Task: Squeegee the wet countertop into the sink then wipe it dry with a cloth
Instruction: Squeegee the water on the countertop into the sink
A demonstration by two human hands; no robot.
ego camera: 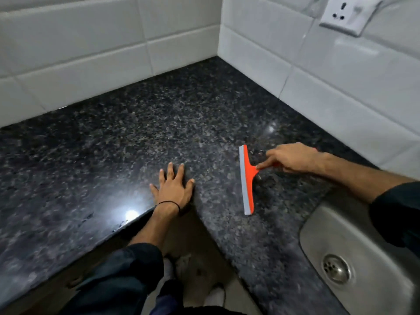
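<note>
An orange squeegee [247, 178] with a grey rubber blade rests on the dark speckled granite countertop [141, 133]. My right hand [293, 159] grips its handle, index finger stretched along the neck. The blade's length runs away from me, just left of the steel sink [359, 235] at the lower right. My left hand [175, 187] lies flat on the counter near its inner front corner, fingers spread, holding nothing. No cloth is in view.
White tiled walls [341, 87] meet in a corner behind the counter. A white wall socket [343, 15] sits at the upper right. The sink drain [336, 269] shows at the lower right. My legs and feet [213, 294] stand below the counter's edge.
</note>
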